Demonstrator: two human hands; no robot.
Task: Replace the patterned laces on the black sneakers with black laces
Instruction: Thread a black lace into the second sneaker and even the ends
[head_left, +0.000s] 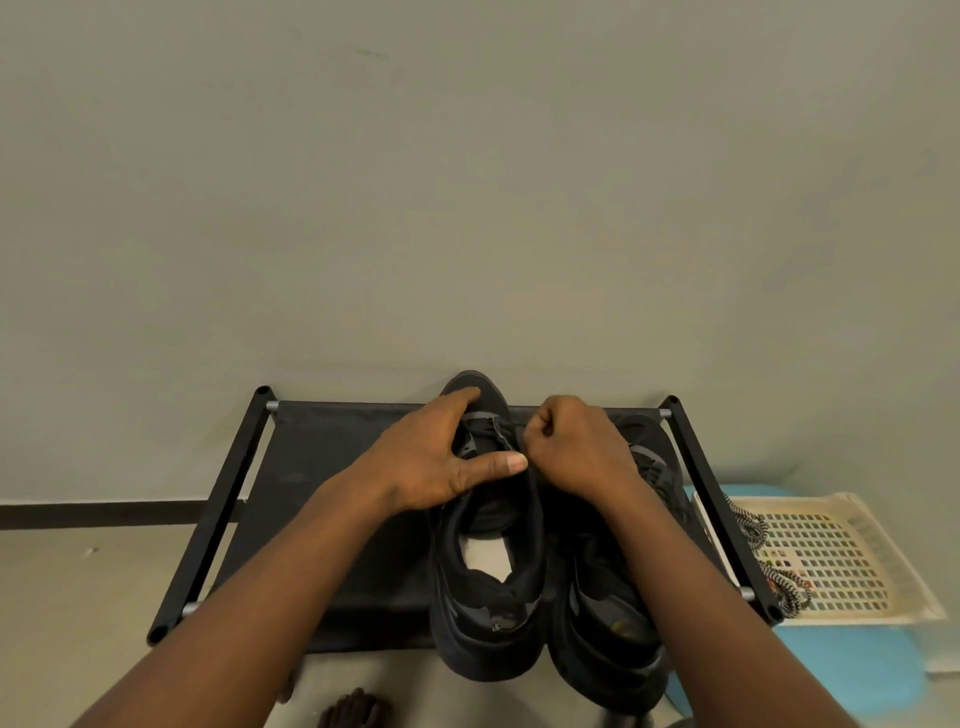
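Two black sneakers stand side by side on a black fabric rack (322, 467), toes toward the wall. My left hand (431, 457) lies over the left sneaker (488, 587), fingers straight along its toe and thumb stretched across the tongue. My right hand (576, 447) is curled in a fist and pinches a black lace (506, 428) at the left sneaker's eyelets. My right forearm covers much of the right sneaker (608, 639). Patterned black-and-white laces (769, 561) lie in a cream basket at the right.
The cream plastic basket (852, 556) sits on a light blue surface (857, 665) right of the rack. A grey wall rises directly behind the rack. The floor shows at the left, and a bare foot (353, 709) is at the bottom edge.
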